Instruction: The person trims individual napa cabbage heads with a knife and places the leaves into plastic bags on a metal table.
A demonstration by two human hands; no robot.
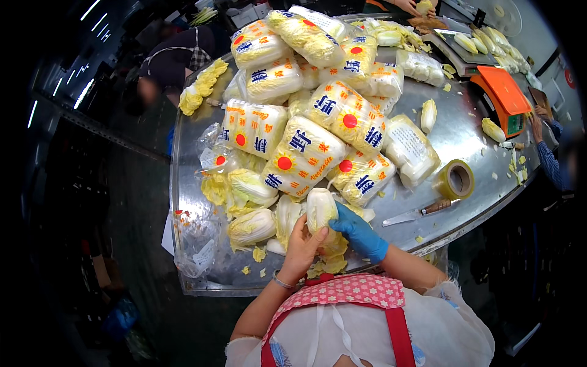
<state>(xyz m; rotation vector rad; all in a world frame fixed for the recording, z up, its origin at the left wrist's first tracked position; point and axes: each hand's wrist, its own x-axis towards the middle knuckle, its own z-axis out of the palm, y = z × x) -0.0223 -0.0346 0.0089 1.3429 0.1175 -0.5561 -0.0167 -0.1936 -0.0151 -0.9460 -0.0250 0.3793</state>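
Between my two hands is a small napa cabbage [321, 206], its pale cut base pointing away from me. My bare left hand [300, 250] grips its lower left side, with the thumb across the front. On the right side, my right hand [360, 233] in a blue glove holds it too. Loose yellow leaves [331, 264] lie beneath my hands at the table edge. Unwrapped cabbages rest just left of my hands, one of them a whole head [252, 228]. Behind them rises a pile of printed plastic bags of cabbages [305, 156].
A knife with a wooden handle [435, 207] and a roll of tape [454, 180] lie to the right on the metal table [458, 114]. Farther back stands an orange scale [504, 98]. Clear plastic bags [195, 250] lie at the left corner. Other people work around the table.
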